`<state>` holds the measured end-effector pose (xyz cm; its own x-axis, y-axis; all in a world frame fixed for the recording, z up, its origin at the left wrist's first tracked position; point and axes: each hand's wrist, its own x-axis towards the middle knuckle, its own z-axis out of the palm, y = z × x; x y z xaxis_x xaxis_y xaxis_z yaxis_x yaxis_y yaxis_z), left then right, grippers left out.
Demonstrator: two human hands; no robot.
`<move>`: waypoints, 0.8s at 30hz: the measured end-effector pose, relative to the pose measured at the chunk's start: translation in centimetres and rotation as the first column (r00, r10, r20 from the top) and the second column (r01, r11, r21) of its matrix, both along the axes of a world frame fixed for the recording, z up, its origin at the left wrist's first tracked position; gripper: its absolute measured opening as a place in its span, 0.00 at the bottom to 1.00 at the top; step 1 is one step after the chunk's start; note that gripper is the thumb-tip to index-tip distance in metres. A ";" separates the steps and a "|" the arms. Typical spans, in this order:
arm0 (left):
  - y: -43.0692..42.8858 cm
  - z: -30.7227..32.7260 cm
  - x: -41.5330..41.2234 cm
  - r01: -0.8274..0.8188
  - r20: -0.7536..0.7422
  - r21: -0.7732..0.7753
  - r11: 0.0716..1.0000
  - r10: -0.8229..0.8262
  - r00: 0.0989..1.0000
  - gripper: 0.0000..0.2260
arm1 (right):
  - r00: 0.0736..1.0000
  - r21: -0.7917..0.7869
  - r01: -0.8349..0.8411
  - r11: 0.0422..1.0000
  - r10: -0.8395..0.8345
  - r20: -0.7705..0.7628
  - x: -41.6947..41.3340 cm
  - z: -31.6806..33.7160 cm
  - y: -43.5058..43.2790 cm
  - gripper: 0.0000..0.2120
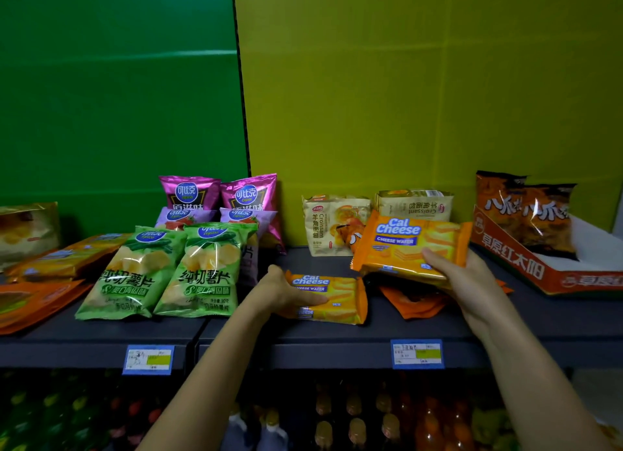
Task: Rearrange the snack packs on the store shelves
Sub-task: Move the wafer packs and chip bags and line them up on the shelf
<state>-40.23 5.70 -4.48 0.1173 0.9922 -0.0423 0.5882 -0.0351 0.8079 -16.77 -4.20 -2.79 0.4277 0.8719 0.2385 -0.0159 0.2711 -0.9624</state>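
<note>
Two orange Cal Cheese wafer packs are in my hands above the dark shelf (337, 346). My left hand (286, 290) grips the left end of the lower pack (337, 298), which lies flat on the shelf. My right hand (462, 275) holds the second Cal Cheese pack (404, 244) by its right end, lifted and tilted above the shelf. Under it lies an orange packet (414, 302), partly hidden.
Two green chip bags (161, 271) lean at the left, with pink and purple bags (219, 197) behind. Croissant packs (330, 224) stand at the back. An orange display box (539, 265) with orange bags sits on the right. Flat orange packs (50, 265) lie far left. Bottles fill the shelf below.
</note>
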 end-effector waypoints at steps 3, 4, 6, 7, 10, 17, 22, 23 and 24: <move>-0.1 0.1 0.1 0.009 0.039 0.011 1.000 -0.009 0.999 0.38 | 1.000 0.002 -0.008 1.000 0.009 -0.029 0.5 -0.2 -0.3 0.18; -0.1 0.1 0.1 0.011 0.062 0.011 1.000 -0.012 0.998 0.33 | 0.999 0.002 -0.013 1.000 0.013 -0.033 0.6 -0.3 -0.4 0.17; -0.4 0.1 0.0 0.008 0.147 0.011 1.000 -0.010 0.989 0.22 | 0.999 -0.001 -0.017 1.000 0.017 -0.031 0.8 -0.4 -0.4 0.17; -0.5 0.2 0.0 0.004 0.193 0.017 1.000 -0.007 0.981 0.21 | 1.000 -0.006 -0.012 1.000 0.012 -0.026 0.9 -0.5 -0.3 0.18; -1.0 -0.3 -0.4 -0.021 0.305 0.045 0.999 0.006 0.952 0.26 | 1.000 -0.020 -0.009 1.000 0.009 -0.018 0.8 -0.8 0.0 0.22; -2.0 -0.5 -1.6 -0.069 0.555 0.121 0.990 -0.010 0.831 0.19 | 0.999 0.030 -0.038 0.999 0.038 -0.023 -0.8 -0.5 0.9 0.24; -3.9 2.7 -5.2 -0.164 0.690 0.234 0.958 -0.045 0.723 0.12 | 0.994 0.159 -0.091 0.983 0.100 -0.050 -4.1 1.2 0.6 0.41; -4.3 3.4 -6.6 -0.195 0.719 0.236 0.952 -0.036 0.695 0.11 | 0.991 0.172 -0.112 0.979 0.123 -0.053 -5.1 1.5 0.6 0.41; -4.6 4.0 -8.1 -0.224 0.743 0.232 0.947 -0.023 0.669 0.10 | 0.988 0.179 -0.137 0.974 0.148 -0.051 -6.1 1.8 0.7 0.39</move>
